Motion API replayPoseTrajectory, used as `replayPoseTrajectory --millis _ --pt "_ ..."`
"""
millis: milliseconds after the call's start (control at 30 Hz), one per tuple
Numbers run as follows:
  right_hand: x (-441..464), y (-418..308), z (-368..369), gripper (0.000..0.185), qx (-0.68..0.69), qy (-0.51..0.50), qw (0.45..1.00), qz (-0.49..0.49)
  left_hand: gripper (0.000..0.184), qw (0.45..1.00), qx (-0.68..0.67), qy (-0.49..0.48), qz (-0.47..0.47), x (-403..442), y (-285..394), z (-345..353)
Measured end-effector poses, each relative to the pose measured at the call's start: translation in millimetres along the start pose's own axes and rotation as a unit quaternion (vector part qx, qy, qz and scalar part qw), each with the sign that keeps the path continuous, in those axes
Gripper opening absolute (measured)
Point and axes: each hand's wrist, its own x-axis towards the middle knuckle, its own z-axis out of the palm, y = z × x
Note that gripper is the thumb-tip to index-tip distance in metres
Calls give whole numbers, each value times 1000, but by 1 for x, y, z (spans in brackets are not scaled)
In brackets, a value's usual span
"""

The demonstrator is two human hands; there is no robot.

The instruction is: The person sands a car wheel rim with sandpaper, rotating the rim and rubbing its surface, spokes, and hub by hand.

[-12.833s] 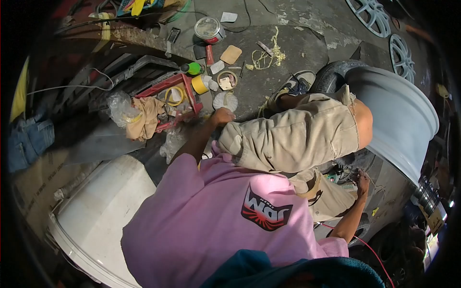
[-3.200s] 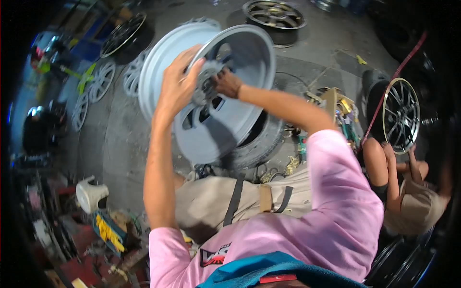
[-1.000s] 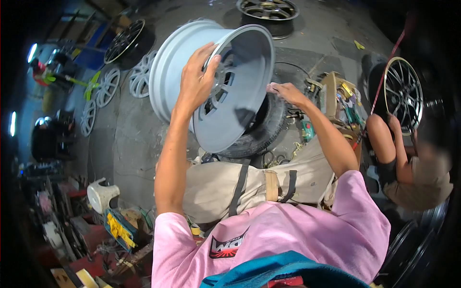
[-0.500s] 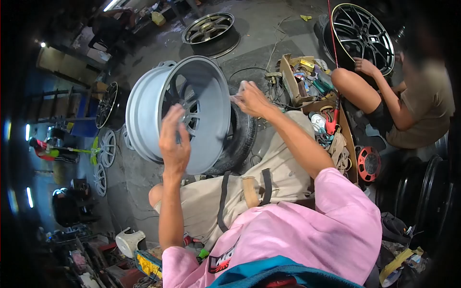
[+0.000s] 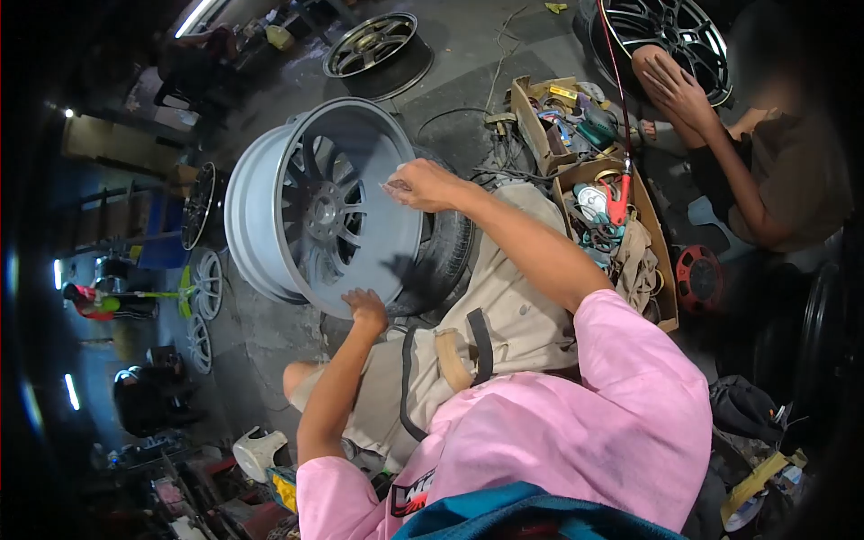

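Note:
A grey wheel rim (image 5: 261,216) stands tilted in front of me, its open barrel facing me and its spokes deep inside. Over the lower lip of the rim, my left hand (image 5: 367,309) is hooked, fingers a little apart; its thumb is hard to see. My right hand (image 5: 425,185) is closed in a pinch at the right side of the barrel opening. Between its fingertips shows a small pale piece, too small to name. Behind and under the rim lies a black tyre (image 5: 447,238), partly covered by it.
Cardboard boxes of tools and cloths (image 5: 666,270) stand to my right, with a red-handled tool (image 5: 619,200) hanging above. Beyond them a co-worker (image 5: 774,180) sits by a black wheel (image 5: 675,40). Another wheel (image 5: 378,58) lies farther back. Cables (image 5: 504,153) run across the floor.
My left hand has moved down from in front of the rim to its lower lip. My right hand has moved left and slightly down to the barrel opening. The co-worker's hand has shifted.

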Motion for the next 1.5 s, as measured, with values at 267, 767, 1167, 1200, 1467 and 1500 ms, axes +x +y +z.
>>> replayPoseTrajectory --millis 267,767,1167,1200,1467,1500 --pt "-18 17 -25 34 -77 42 995 45 71 500 -844 -149 124 18 39 -72" --pt "-15 -26 -33 40 301 -252 908 147 24 438 -848 247 166 -124 -43 -155" --pt "-6 -4 -1 39 -114 -219 963 106 24 502 -651 373 -430 -310 -112 144" --pt "-3 -2 4 38 -120 -215 963 106 20 485 -675 333 -445 -307 -95 169" --pt "2 2 15 38 -183 -283 932 134 34 636 -684 -74 -350 -266 26 354" --pt "-3 -2 9 38 -182 -241 941 150 35 660 -671 -86 -326 -258 33 370"
